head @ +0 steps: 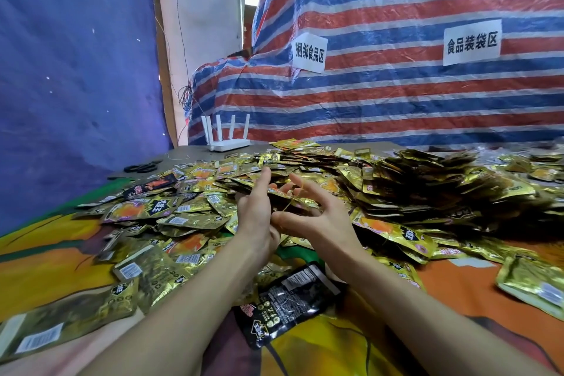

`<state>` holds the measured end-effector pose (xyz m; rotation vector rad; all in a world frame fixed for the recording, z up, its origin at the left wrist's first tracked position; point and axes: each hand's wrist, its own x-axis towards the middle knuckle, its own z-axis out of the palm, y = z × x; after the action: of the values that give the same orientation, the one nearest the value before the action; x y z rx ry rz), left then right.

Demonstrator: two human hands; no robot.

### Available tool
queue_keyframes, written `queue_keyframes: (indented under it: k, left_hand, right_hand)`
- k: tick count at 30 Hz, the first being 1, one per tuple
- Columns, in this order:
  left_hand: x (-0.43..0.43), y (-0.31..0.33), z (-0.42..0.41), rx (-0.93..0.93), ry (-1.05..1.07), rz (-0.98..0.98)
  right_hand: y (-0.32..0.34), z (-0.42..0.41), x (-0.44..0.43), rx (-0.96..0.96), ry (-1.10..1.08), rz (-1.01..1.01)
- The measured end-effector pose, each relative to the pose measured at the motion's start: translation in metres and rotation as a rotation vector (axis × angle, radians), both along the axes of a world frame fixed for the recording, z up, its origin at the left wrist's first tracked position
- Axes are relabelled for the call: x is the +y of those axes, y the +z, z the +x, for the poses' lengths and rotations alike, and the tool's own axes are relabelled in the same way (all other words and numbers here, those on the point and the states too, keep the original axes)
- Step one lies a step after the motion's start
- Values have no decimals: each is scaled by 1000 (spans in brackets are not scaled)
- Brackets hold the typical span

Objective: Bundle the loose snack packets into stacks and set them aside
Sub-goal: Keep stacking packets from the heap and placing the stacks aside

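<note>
Loose gold snack packets point(195, 217) lie heaped across the table. My left hand point(254, 210) holds a small stack of packets point(285, 197) above the heap, thumb up and fingers wrapped behind it. My right hand point(317, 214) is right beside the stack with its fingers spread. A thin yellow rubber band point(291, 200) stretches from its index finger towards the thumb, over the stack. A black packet point(290, 299) lies below my wrists.
A large dark-gold mound of packets point(442, 189) fills the right side. Black scissors point(142, 167) and a white router point(227, 143) sit at the far left of the table. A striped tarp point(396, 94) rises behind. An orange-yellow cloth point(476, 293) covers the near table.
</note>
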<state>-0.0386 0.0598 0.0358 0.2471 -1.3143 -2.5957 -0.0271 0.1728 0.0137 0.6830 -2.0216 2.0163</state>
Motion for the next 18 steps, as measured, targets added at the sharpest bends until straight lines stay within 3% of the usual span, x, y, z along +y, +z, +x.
queue_keyframes:
  k: [13, 18]
  left_hand:
    - [0, 1, 1, 83, 92, -34]
    - [0, 3, 7, 111, -76, -24]
  right_hand:
    - [1, 0, -2, 90, -96, 42]
    - [2, 0, 0, 134, -126, 109]
